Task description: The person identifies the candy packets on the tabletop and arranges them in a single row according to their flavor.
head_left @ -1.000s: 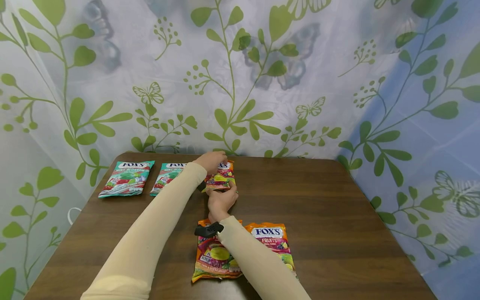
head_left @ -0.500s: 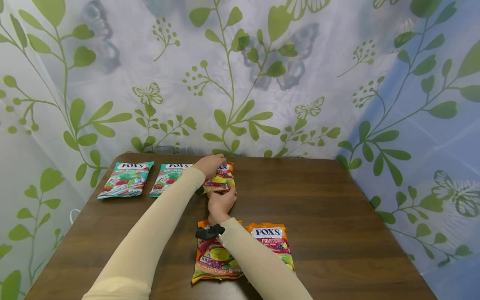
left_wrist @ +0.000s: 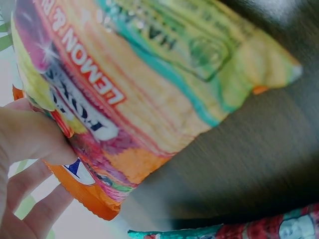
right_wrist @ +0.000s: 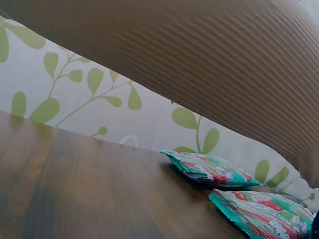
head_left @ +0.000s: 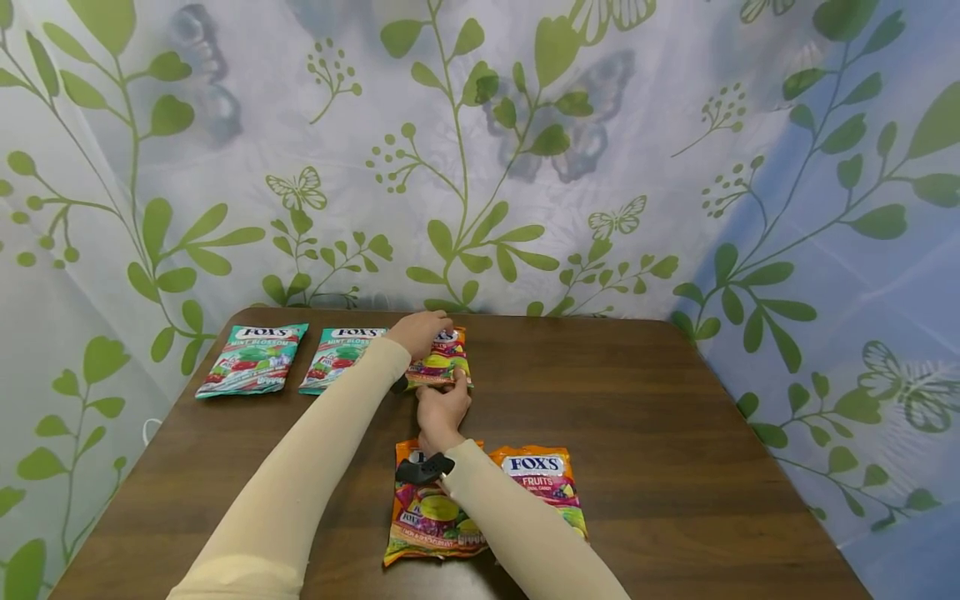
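An orange Fox's Fruits candy bag (head_left: 441,358) is between both hands at the table's back, label facing up. My left hand (head_left: 422,332) holds its upper left part; in the left wrist view the thumb (left_wrist: 42,137) lies against the front and the fingers spread past the top edge. At the bag's lower edge my right hand (head_left: 442,410) grips the corner with its thumb on top; its other fingers are partly hidden. A teal Mint Blossom candy bag (head_left: 337,360) lies just left, partly covered by the left arm. The right wrist view shows no hand, only the sleeve (right_wrist: 199,64).
Another teal candy bag (head_left: 255,360) lies at the back left of the brown table (head_left: 637,467). Two orange Fox's candy bags, one on the left (head_left: 431,521) and one on the right (head_left: 536,475), lie in front under the right forearm. A patterned curtain (head_left: 525,167) stands behind.
The orange candy bag between the hands has come down slightly and lies flatter. Both hands have shifted only a little with it; the other bags stay put.
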A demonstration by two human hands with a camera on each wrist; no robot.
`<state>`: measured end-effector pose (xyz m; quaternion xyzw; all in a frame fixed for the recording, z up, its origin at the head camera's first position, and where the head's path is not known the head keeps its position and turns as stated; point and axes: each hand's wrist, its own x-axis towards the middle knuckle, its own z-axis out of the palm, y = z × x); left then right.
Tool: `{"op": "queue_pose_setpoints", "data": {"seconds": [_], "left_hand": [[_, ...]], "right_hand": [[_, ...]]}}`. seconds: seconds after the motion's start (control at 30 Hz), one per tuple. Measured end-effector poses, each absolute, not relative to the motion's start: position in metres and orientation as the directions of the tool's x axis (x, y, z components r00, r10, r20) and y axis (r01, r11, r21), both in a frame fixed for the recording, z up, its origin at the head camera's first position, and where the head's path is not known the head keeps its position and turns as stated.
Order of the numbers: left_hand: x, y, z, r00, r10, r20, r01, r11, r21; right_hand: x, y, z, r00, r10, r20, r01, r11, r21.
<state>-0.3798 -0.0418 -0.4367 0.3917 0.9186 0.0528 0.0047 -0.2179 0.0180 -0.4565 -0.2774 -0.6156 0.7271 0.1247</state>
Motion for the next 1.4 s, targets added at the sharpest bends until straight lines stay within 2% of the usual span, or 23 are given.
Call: {"op": "queue_pose_setpoints", "data": {"seconds": [0.27,0.53,0.7,0.8,0.9,1.0,1.13,1.27,1.4], "left_hand": [[-0.372,-0.043,-0.434,-0.703,0.712,0.010,0.709,0.699,0.096],[-0.371,-0.044,-0.430,-0.739,0.674,0.013,0.673,0.736,0.071],[-0.367,-0.046,-0.427,-0.751,0.655,0.078,0.659,0.741,0.126],[-0.362,-0.047,-0.425,-0.752,0.642,0.151,0.659,0.734,0.164],[-0.351,-0.046,-0.417,-0.756,0.619,0.213,0.654,0.718,0.237],[-0.336,-0.047,-0.405,-0.757,0.598,0.263,0.653,0.699,0.290],[-0.315,-0.051,-0.393,-0.762,0.578,0.291,0.647,0.676,0.352],[-0.288,-0.061,-0.384,-0.789,0.566,0.237,0.606,0.656,0.450],[-0.256,-0.076,-0.378,-0.803,0.576,0.151,0.557,0.638,0.531]], "right_hand": [[-0.206,0.024,-0.456,-0.846,0.465,-0.262,0.173,-0.227,-0.959],[-0.197,0.040,-0.444,-0.890,0.298,-0.345,0.213,-0.398,-0.892],[-0.193,0.054,-0.441,-0.907,0.236,-0.348,0.222,-0.434,-0.873],[-0.187,0.066,-0.436,-0.931,0.191,-0.310,0.216,-0.394,-0.893],[-0.181,0.083,-0.427,-0.962,0.086,-0.258,0.222,-0.296,-0.929],[-0.178,0.104,-0.415,-0.977,-0.100,-0.188,0.198,-0.102,-0.975],[-0.170,0.132,-0.400,-0.947,-0.305,-0.098,0.045,0.175,-0.984],[-0.157,0.155,-0.391,-0.937,-0.349,-0.029,-0.114,0.381,-0.917],[-0.140,0.169,-0.390,-0.939,-0.344,-0.002,-0.189,0.521,-0.832]]}}
